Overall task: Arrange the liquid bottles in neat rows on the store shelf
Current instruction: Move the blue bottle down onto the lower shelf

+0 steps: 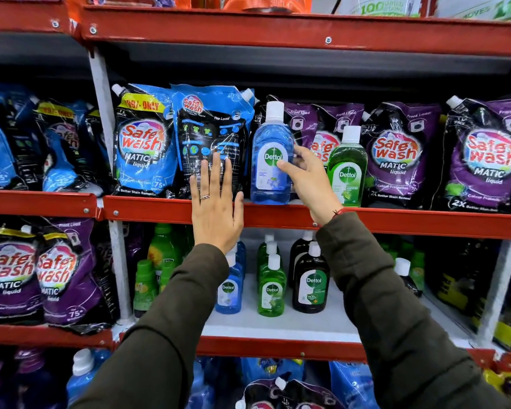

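Observation:
A blue Dettol bottle [270, 160] with a white cap stands upright at the front of the middle shelf [160, 209]. My right hand [307, 178] grips its right side, thumb on the label. A green Dettol bottle [348, 169] stands just to the right of it. My left hand [216, 202] lies flat, fingers spread, against a blue Safewash pouch [211, 137] left of the blue bottle. On the lower shelf [278, 346] stand rows of blue [229, 290], green [272, 290] and dark Dettol bottles [310, 287].
Purple Safewash pouches [396, 154] fill the middle shelf behind and right of the bottles, blue pouches [143, 143] the left. Green bottles [148, 278] stand at the lower shelf's left. A white upright post [102, 113] divides the shelf bays.

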A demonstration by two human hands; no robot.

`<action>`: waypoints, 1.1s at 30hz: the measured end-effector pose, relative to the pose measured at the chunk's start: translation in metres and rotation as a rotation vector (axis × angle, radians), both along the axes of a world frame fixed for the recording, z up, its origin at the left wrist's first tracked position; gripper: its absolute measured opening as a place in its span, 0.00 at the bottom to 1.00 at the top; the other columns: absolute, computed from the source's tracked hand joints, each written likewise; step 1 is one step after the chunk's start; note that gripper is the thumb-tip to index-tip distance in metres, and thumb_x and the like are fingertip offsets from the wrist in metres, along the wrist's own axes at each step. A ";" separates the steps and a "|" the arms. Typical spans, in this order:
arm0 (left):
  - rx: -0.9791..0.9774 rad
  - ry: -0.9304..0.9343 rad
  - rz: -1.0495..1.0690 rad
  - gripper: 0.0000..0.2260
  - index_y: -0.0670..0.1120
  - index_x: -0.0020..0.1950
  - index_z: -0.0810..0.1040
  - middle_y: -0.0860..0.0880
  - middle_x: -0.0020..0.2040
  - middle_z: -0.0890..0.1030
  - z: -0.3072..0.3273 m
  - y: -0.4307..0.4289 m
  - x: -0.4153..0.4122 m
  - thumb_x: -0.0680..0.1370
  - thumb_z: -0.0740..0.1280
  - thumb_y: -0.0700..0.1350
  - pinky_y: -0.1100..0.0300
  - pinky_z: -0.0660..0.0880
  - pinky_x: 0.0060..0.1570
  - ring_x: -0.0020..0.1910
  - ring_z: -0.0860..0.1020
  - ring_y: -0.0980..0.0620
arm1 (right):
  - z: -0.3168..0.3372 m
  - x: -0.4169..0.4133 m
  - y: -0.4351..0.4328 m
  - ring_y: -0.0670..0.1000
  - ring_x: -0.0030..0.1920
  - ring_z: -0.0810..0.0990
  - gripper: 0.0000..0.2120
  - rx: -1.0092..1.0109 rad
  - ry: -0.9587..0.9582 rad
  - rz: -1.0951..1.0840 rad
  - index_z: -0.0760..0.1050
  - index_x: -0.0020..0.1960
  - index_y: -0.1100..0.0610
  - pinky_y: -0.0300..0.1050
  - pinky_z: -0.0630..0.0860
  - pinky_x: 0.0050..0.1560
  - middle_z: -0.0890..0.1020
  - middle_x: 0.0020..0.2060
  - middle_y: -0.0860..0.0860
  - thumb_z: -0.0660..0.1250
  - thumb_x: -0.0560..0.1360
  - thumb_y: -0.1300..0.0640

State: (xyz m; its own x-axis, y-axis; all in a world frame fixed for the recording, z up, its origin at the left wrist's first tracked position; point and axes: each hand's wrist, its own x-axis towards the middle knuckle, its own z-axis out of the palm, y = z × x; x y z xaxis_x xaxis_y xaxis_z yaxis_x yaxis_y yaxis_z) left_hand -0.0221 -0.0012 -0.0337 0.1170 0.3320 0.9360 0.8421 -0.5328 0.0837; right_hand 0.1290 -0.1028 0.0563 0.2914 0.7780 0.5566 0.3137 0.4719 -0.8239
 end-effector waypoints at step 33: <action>-0.632 0.186 -0.042 0.26 0.42 0.71 0.75 0.42 0.67 0.80 -0.254 0.005 -0.066 0.82 0.52 0.55 0.46 0.58 0.74 0.68 0.77 0.40 | -0.252 -0.048 0.038 0.38 0.52 0.76 0.17 -0.212 0.003 -0.005 0.68 0.66 0.60 0.27 0.74 0.54 0.76 0.52 0.42 0.66 0.78 0.66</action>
